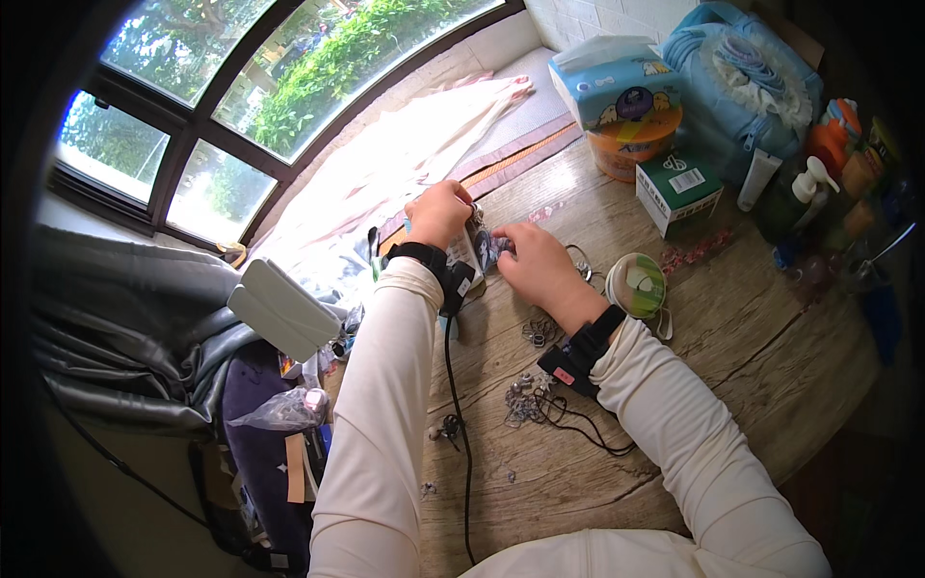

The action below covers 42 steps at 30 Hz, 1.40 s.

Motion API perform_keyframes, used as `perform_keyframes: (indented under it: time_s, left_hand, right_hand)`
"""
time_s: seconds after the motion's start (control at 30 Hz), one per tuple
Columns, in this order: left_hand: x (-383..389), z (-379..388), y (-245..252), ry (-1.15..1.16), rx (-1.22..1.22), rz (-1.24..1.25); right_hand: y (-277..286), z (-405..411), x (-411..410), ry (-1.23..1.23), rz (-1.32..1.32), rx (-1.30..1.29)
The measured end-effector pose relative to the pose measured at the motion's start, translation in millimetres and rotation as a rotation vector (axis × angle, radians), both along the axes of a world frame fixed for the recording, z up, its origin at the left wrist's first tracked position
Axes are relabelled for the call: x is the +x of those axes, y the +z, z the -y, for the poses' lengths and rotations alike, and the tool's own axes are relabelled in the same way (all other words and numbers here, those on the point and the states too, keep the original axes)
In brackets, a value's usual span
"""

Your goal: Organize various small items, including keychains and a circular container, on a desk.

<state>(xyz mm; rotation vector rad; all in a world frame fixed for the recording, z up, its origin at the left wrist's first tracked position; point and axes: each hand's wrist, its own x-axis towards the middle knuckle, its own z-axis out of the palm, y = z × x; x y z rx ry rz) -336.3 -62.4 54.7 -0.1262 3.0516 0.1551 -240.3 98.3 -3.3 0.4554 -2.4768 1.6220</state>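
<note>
My left hand [439, 215] is bent over the far edge of the table, with a bunch of silvery metal jewellery [476, 214] at its fingertips. Beneath that hand lies a light tray or case with rows of small cells [459, 249], partly hidden by the wrist. My right hand [536, 261] reaches in from the other side. Its thumb and index finger touch a small purple-toned printed item [487, 249]; whether they grip it is unclear. Near the right wrist lie a dark coiled chain [542, 331] and a tangle of silvery chains [526, 401] with a black cord [578, 428].
A round green-and-white zip case [637, 285] sits right of my right hand. Farther back are a green box [679, 191], a tissue pack [614, 83] on an orange tub [632, 148], and bottles [809, 188]. At left stands a grey folding stand [284, 309]. A black cable [460, 404] crosses the wooden table [578, 498].
</note>
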Motion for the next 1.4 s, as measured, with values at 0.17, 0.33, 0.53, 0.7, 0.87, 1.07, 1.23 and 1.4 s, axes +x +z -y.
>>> perform_keyframes:
  time_s: [0.17, 0.33, 0.53, 0.7, 0.87, 1.07, 1.23, 1.4]
  left_hand:
    - [-4, 6, -3, -0.017, 0.073, 0.023]
    - [-9, 26, -9, -0.017, 0.259, 0.043]
    - [12, 17, 4, -0.099, 0.196, -0.073]
    - [51, 6, 28, -0.159, 0.130, -0.013]
    - [76, -2, 35, -0.301, 0.087, 0.052]
    - [85, 6, 22, -0.409, 0.067, -0.084]
    - [91, -1, 17, -0.479, 0.086, -0.139]
    - [90, -3, 13, -0.518, 0.077, -0.199]
  right_hand:
    - [5, -3, 3, -0.026, 0.083, -0.053]
    - [4, -1, 1, 0.005, 0.077, -0.047]
    - [2, -4, 0, -0.009, 0.071, -0.030]
    - [6, -3, 0, 0.011, 0.115, -0.036]
    - [1, -6, -2, -0.002, 0.105, -0.017]
    - [4, -3, -1, 0.003, 0.100, -0.034]
    - [2, -4, -3, 0.012, 0.098, -0.069]
    - [1, -5, -4, 0.013, 0.088, -0.088]
